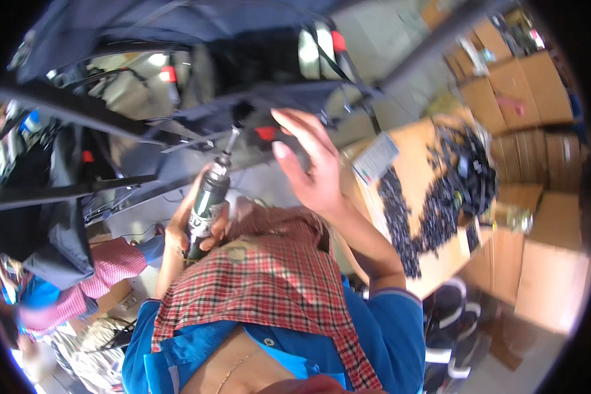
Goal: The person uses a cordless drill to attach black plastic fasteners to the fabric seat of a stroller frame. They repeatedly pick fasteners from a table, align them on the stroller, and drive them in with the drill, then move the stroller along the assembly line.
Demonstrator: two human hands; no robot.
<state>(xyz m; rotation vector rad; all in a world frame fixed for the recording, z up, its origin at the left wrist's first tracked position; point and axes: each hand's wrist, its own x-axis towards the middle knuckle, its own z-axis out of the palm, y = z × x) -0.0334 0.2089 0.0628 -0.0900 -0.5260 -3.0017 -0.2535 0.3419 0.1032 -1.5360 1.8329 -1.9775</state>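
My left hand (pixel 218 226) is wrapped round a dark green and black power screwdriver (pixel 207 200). Its long metal bit points up and away, and the tip meets or lies just in front of a small black part (pixel 243 113) by a dark fabric-covered frame (pixel 275 98). To the right of the bit, my right hand (pixel 312 157) is raised with thumb and fingers apart, and nothing shows between them. A small red patch (pixel 265 133) sits between the bit and that hand. Whether the tip touches a screw is too blurred to tell.
Dark frame tubes (pixel 91 108) cross the left and top. On the right, a wooden table (pixel 413 164) carries heaps of small black parts (pixel 433 217), black straps (pixel 473 171) and a pale box (pixel 376 157). Cardboard boxes (pixel 551 276) stand beyond. A person (pixel 105 269) is at lower left.
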